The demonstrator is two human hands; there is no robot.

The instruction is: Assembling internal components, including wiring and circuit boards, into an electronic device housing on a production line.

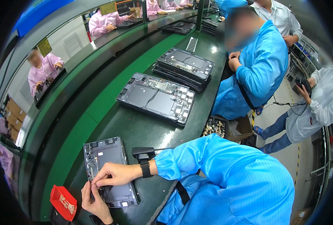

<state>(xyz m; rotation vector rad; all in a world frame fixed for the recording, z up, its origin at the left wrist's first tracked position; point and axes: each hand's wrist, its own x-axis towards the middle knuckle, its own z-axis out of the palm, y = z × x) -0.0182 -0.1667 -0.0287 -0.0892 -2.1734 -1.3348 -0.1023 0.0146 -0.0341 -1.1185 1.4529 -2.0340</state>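
Note:
An opened tablet-like device with its circuit board and dark battery panels exposed lies on the green table before me. Over its left edge, my right hand reaches in from the right with thumb and forefinger pinched together. My left hand comes up from below, its fingertips closed against those of the right. Whatever sits between the fingertips is too small to make out. A black wrist strap with a small box is on my right wrist. Close to my left hand stands a red tray holding small pale pieces.
Farther along the green table lie an opened device and another stack of devices. A co-worker in blue sits at the right edge. A bin of small parts stands below. People in pink work across the line.

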